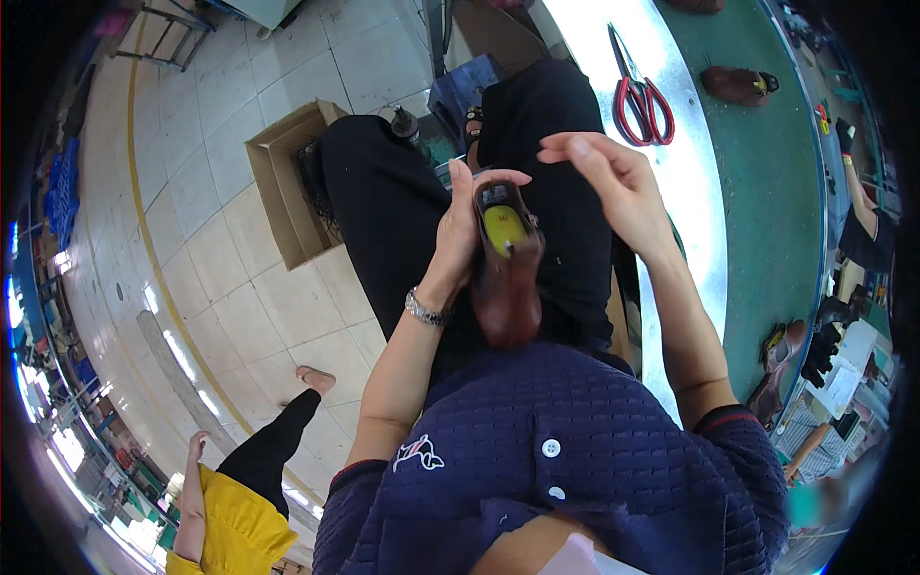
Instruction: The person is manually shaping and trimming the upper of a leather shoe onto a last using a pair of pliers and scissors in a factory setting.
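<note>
My left hand [460,222] is wrapped round the side and heel of a brown leather shoe [511,297]. The shoe lies above my lap with its toe toward my body, and a yellow-green shoe last [504,228] fills its opening. To the right of the shoe, apart from it, my right hand [613,182] is raised over my right thigh. Its thumb and fingers come together in a pinch; whatever lies between them, if anything, is too small to make out.
Red-handled scissors [642,105] lie on the metal bench edge [704,192] at right. Beyond, a green surface [767,211] carries another brown shoe [736,86] and more shoes. An open cardboard box [287,182] stands left of my knees. A person in yellow [240,517] is at lower left.
</note>
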Available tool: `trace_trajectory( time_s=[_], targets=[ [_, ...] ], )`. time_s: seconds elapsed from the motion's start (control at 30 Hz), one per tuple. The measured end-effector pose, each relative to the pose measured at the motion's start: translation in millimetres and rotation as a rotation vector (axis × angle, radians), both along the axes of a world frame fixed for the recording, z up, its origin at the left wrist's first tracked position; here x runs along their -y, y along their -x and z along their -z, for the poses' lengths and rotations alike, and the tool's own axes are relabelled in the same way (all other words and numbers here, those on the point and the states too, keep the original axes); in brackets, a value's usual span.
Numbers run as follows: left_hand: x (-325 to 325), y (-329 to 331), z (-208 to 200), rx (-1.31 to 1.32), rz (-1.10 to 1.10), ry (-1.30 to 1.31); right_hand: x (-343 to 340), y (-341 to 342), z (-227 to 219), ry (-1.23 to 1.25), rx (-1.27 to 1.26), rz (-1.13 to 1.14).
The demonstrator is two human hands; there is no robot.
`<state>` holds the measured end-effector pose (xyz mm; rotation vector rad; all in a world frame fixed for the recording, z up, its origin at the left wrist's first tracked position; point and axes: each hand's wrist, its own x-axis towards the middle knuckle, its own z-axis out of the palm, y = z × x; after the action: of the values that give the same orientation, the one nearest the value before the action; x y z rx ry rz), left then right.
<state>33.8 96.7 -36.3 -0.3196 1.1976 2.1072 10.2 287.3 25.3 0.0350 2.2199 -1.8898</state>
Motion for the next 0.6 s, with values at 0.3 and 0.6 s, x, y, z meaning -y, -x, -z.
trace_trajectory(
  time_s=[0.3, 0.6],
  targets=[
    [-18.5, 29.5, -69.8, -0.48, 0.173, 0.007, -25.0, 7.6, 50.4, 0.264, 0.462, -0.022],
    [-58.0, 60.0, -109.9, -1.014, 0.425, 0.126, -33.1, 15.4, 63.4, 0.732, 0.356, 0.104]
  ],
)
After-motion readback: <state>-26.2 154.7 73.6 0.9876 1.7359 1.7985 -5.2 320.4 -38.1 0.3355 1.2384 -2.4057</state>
